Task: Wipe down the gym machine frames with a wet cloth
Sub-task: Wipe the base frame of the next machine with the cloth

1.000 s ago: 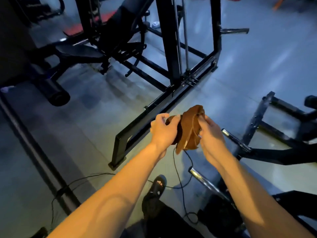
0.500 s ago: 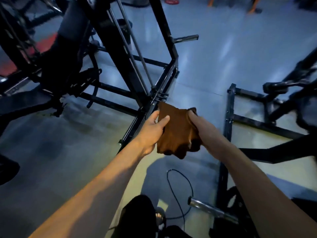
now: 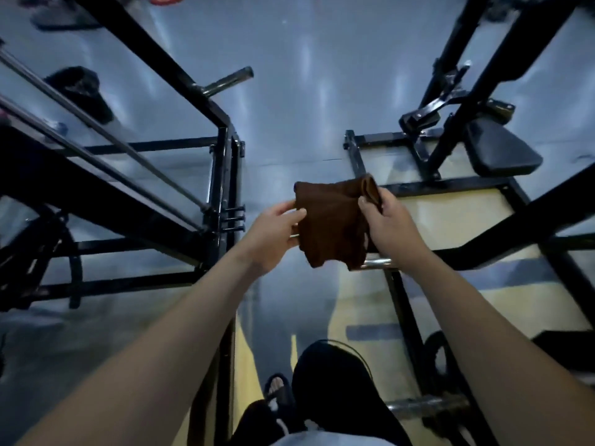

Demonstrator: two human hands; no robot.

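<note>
Grey gym floor (image 3: 306, 91), black machine frames (image 3: 222, 188) either side: we hold the brown cloth (image 3: 331, 223) in mid-air between them, left hand (image 3: 273, 236) and right hand (image 3: 389, 220) pinching its edges; risk, a loose pinch drops it.

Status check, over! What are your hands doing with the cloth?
Both hands, left and right, hold the brown cloth midair. No frame touched yet. Nothing blocking.

Cloth (image 3: 331, 226) centre, between hands: left hand (image 3: 273, 235) at 9, right hand (image 3: 388, 220) at 3. Rack frame (image 3: 222, 175) at 9; bench frame (image 3: 402, 310) at 3.
</note>
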